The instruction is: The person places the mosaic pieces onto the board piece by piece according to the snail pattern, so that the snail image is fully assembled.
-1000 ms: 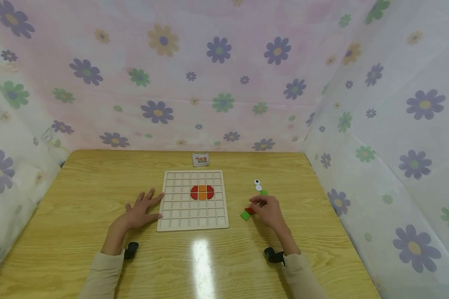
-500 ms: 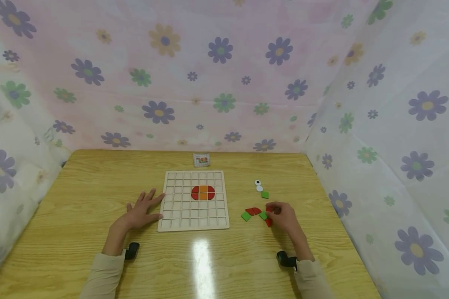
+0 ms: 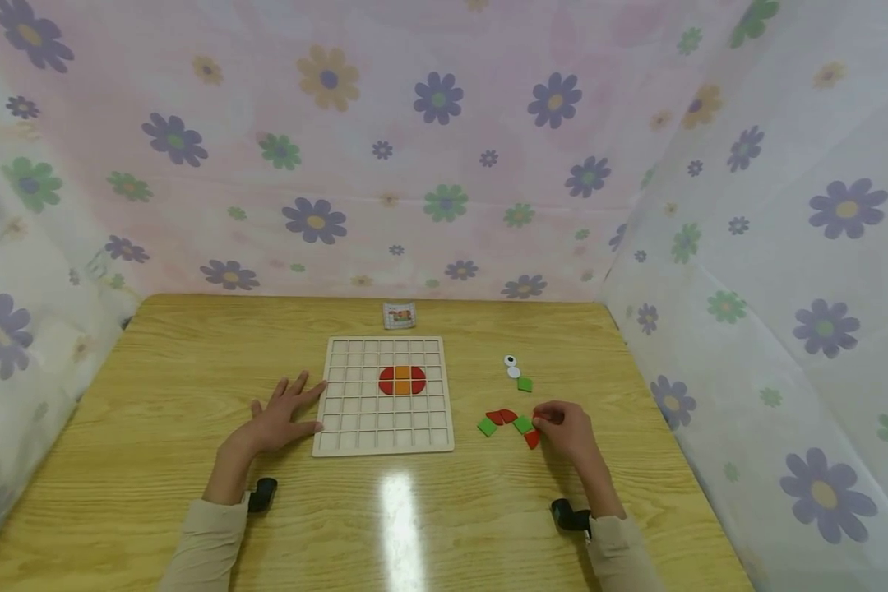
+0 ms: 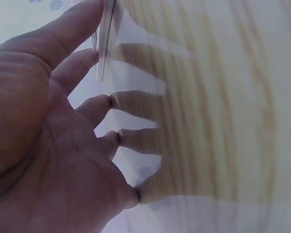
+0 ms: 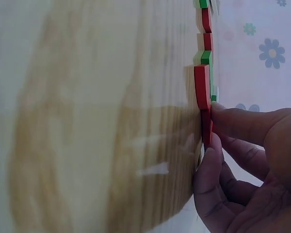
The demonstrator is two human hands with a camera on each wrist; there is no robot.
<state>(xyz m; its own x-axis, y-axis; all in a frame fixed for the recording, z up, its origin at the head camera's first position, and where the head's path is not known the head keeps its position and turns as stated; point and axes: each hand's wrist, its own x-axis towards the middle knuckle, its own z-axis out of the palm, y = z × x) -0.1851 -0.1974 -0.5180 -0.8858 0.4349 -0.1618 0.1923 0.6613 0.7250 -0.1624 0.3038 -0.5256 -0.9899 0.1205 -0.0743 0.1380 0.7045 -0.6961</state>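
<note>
Board point(image 3: 366, 422): in my head view, nearer the far edge of the surface point(image 3: 155, 370) than the near one.
Left hand point(image 3: 272, 423): at the board's left edge.
Right hand point(image 3: 568, 429): between the right edges of board and surface, beside a green tile point(image 3: 523, 425).
Left fingers: in my left-wrist view, straight, spread, gripping nothing.
Red piece point(image 5: 206, 127): in my right-wrist view, pinched by thumb and fingertip; I judge picking it up is the step in hand.
Red neighbour point(image 5: 202, 87): right beside it, so my next move seems to call for a firm, clean lift.

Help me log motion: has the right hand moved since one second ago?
Yes: in the head view, the right hand has moved rightward, farther from the board.
</note>
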